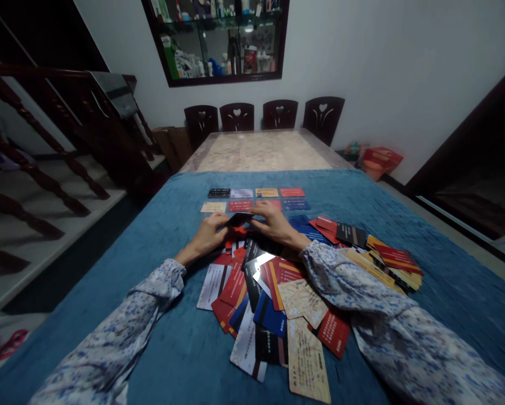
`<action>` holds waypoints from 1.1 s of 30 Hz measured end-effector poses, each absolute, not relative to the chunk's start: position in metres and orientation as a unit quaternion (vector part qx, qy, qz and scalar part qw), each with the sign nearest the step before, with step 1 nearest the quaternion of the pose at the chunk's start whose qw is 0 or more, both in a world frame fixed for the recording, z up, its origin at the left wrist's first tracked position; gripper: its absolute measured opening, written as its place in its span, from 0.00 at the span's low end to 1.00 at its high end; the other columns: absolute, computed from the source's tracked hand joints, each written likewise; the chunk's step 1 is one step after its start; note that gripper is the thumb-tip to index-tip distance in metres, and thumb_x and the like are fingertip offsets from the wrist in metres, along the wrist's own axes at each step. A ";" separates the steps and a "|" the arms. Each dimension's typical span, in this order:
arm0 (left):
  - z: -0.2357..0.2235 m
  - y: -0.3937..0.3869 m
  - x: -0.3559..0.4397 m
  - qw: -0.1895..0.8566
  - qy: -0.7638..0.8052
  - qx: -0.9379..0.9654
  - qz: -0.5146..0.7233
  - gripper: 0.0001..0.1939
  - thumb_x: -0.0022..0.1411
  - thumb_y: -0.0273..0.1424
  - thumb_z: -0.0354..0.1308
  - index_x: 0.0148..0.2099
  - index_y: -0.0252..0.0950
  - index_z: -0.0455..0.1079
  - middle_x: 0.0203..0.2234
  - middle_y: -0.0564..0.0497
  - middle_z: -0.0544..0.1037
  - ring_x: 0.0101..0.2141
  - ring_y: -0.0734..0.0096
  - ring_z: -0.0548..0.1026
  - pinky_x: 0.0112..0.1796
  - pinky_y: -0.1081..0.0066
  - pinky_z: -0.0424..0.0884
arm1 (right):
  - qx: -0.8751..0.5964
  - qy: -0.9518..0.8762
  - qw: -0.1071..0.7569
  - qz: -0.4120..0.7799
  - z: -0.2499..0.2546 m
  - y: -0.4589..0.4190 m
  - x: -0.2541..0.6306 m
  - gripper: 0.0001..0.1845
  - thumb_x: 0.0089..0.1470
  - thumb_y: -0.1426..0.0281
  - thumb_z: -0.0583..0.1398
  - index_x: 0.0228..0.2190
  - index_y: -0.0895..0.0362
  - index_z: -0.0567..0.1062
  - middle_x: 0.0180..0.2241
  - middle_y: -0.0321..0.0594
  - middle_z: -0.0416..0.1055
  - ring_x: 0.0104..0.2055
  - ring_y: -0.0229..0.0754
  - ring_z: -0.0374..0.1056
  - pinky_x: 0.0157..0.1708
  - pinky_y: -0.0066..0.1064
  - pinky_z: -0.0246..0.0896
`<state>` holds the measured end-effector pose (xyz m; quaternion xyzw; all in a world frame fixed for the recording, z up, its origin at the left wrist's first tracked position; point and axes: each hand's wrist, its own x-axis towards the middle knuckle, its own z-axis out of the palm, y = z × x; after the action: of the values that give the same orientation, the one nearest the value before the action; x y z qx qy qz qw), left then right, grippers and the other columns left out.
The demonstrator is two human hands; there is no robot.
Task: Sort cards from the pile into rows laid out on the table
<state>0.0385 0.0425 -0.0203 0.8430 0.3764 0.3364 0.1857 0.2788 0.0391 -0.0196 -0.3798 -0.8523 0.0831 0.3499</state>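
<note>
Between my two hands is a dark card, raised over the near side of the laid-out cards. My left hand pinches its left end, and my right hand grips its right end. Beyond them two rows of cards lie flat, among them a black card, an orange card, a red card and a blue card. Below my hands spreads a loose heap of overlapping cards, with a beige card nearest me and a silver card beside it. My right hand partly covers a red card in the nearer row.
A blue cloth covers the near part of the table; the stone tabletop shows beyond. More cards lie by my right forearm. Several dark chairs stand at the far end. A wooden railing runs along the left.
</note>
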 end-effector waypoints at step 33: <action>-0.026 0.036 0.046 0.055 0.381 0.860 0.336 0.10 0.64 0.23 0.56 0.45 0.36 0.76 0.40 0.46 0.79 0.44 0.61 0.76 0.49 0.59 0.73 | -0.416 -0.867 0.257 -0.100 -0.017 0.029 0.272 0.12 0.67 0.69 0.56 0.43 0.53 0.80 0.38 0.45 0.81 0.48 0.50 0.64 0.51 0.41 0.48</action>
<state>0.0464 0.0360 -0.0258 0.8596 0.3807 0.3363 0.0550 0.2716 0.0290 -0.0166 -0.4161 -0.8666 -0.0998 0.2566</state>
